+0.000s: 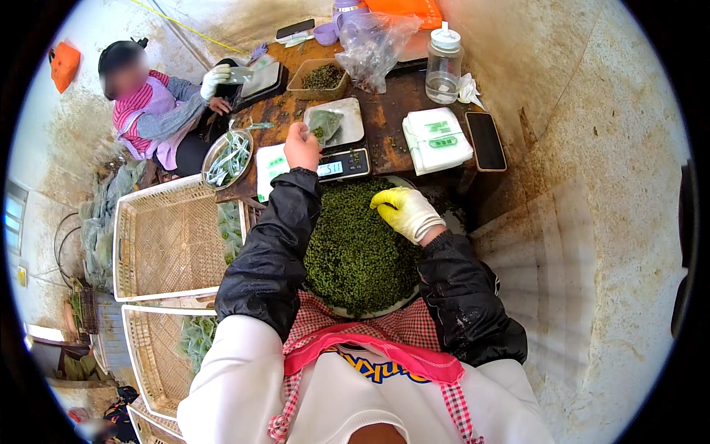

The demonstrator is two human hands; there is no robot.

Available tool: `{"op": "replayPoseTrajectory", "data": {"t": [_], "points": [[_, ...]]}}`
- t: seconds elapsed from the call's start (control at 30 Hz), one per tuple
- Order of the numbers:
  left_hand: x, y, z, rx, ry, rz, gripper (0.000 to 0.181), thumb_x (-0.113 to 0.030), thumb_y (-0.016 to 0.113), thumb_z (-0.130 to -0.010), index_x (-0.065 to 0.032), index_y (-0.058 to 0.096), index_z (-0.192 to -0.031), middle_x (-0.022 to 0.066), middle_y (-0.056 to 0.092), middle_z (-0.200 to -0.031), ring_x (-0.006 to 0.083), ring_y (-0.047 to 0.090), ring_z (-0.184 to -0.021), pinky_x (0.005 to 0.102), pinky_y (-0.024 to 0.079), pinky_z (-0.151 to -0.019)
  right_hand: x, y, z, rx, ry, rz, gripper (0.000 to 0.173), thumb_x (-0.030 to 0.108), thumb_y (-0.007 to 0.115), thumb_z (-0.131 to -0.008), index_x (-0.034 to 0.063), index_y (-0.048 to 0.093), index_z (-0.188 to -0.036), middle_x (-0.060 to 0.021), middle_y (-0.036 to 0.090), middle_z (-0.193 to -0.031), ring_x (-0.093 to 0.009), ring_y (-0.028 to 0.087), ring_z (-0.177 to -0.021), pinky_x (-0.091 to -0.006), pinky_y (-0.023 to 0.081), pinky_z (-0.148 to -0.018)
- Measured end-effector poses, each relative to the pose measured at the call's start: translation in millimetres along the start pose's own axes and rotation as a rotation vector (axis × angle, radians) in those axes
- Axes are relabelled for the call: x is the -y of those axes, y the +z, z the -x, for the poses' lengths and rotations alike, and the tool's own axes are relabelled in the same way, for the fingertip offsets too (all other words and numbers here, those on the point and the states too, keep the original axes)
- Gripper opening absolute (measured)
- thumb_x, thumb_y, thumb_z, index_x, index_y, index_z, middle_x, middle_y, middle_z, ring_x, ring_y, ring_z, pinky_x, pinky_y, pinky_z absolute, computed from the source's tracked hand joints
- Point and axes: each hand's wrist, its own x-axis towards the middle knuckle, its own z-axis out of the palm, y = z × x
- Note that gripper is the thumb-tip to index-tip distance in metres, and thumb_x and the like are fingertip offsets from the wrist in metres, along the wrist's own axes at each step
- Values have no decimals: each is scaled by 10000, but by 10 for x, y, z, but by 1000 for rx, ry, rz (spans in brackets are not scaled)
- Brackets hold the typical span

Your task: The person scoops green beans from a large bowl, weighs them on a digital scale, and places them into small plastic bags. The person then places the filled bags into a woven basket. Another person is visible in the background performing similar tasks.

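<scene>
My bare left hand grips the edge of a small clear plastic bag with some green peppercorn-like berries inside. The bag rests on the metal plate of a digital kitchen scale, whose display is lit. Over a wide basin heaped with small green berries, my right hand wears a white glove with yellow fingers; its fingertips are curled together above the heap, and whether they hold any berries cannot be told. A stack of white printed bags lies right of the scale, and more printed bags lie left of it.
A bowl of twist ties, a plastic tub of berries, a water bottle and a phone stand or lie on the wooden table. Mesh crates are at the left. A co-worker sits by another scale.
</scene>
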Motion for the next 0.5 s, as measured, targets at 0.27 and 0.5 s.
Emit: {"op": "replayPoseTrajectory", "data": {"t": [0.27,0.5], "points": [[7,42,346,-107,-28,50,478,-155,742,-819,20,488,-1184,122,519,-954,211,590,-673,349,494,-517,-64,-35,15,-25,-52,53,150,94,654,-825,72,700,-966,-128,688,-908,-303,654,-868,-349,512,-790],[75,439,728,19,316,-566,263,-302,705,-818,-53,622,-838,132,575,-905,382,591,-797,463,485,-671,-52,-27,-29,-28,-74,127,147,107,642,-820,79,699,-953,-137,680,-898,-333,638,-865,-381,510,-784]]}}
